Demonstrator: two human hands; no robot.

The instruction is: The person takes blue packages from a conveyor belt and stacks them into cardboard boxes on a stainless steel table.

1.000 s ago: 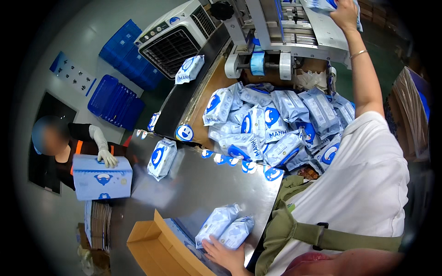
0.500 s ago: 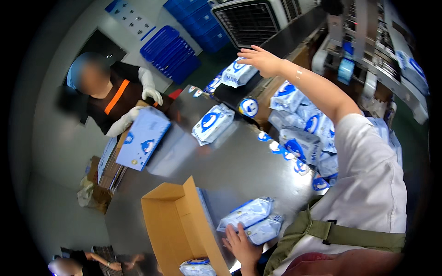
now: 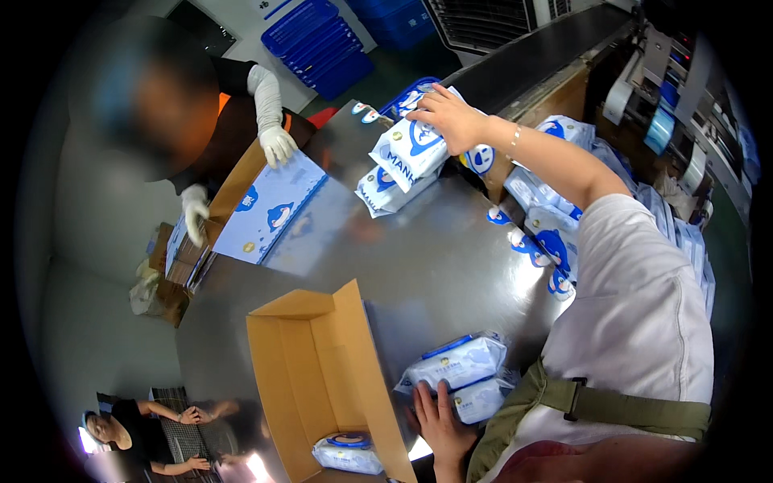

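Observation:
At the far side of the metal table, my right hand is closed on a white-and-blue pack of wet wipes. That pack overlaps a second wipes pack lying on the tabletop. Near me, my left hand has its fingers apart, resting against the ends of two wipes packs. One pack lies beside the other pack. Left of them stands an open cardboard box, tipped with its opening toward the left. A single wipes pack lies inside its near end.
Across the metal table, a co-worker's gloved hands hold a light-blue printed carton. More wipes packs are heaped on the right, beside a machine. A dark conveyor belt runs at the back. Another person sits at lower left.
My right hand has closed on a wipes pack and brought it left and nearer, over the other pack. My left hand stays by the two packs. The co-worker's gloved hands have shifted on the carton.

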